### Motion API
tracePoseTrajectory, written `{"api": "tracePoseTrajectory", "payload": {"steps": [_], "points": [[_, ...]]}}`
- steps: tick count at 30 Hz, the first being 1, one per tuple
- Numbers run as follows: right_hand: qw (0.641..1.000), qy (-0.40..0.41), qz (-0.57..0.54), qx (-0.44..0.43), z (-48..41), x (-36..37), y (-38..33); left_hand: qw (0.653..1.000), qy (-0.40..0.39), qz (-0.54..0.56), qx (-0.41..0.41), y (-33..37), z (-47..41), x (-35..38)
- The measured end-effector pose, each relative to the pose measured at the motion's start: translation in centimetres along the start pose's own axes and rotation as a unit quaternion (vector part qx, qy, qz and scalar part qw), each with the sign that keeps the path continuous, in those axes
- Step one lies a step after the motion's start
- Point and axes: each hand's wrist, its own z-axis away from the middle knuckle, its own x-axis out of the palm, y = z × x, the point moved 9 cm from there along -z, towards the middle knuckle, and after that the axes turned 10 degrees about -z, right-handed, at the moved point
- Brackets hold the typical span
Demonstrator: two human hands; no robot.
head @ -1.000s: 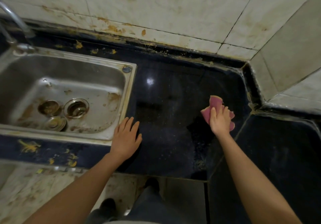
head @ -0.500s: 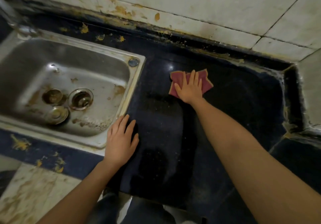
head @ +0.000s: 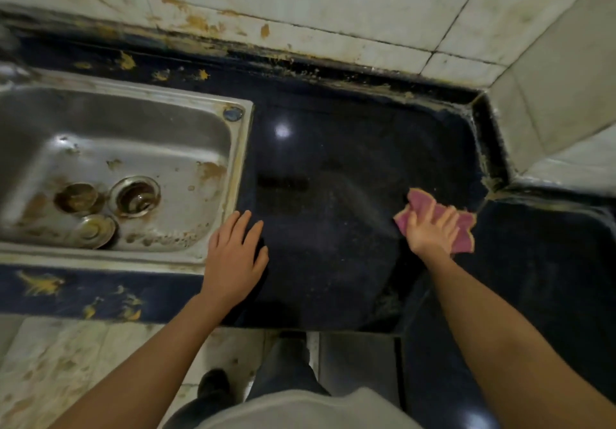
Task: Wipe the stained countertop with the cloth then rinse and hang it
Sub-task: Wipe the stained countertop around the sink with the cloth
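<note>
head view: right hand [head: 431, 232] (flat on cloth [head: 463, 233]) slid rightward; left hand [head: 235, 255] stays splayed

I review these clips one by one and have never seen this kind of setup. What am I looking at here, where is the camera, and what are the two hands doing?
There is no machine here: a person wears one wide-angle camera on the head, looking forward and down, so you see their own arms. The dark countertop runs along a stained tiled wall, with a steel sink set in at the left. In the sink basin lie a drain and two round metal pieces, among brown stains. The right hand presses flat on a pink cloth on the countertop near the right corner. The left hand lies open and flat on the countertop by the sink's edge, holding nothing. The person's legs and a shoe show below.
</note>
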Motion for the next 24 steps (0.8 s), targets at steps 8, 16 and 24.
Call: {"api": "tracePoseTrajectory", "payload": {"steps": [8, 16, 24], "points": [[0.996, 0.036, -0.033, 0.068, 15.0, 5.4, 1.2, 0.995, -0.017, -0.031, 0.091, -1.1, 8.0, 1.5], [0.997, 0.053, -0.023, -0.058, 23.1, 9.7, -7.3, 0.999, -0.002, -0.023, 0.040, -5.8, 11.1, 0.5], [0.970, -0.109, 0.069, -0.207, 29.3, 14.8, -11.3, 0.998, 0.008, 0.039, -0.039, -7.9, 12.6, -0.1]]}}
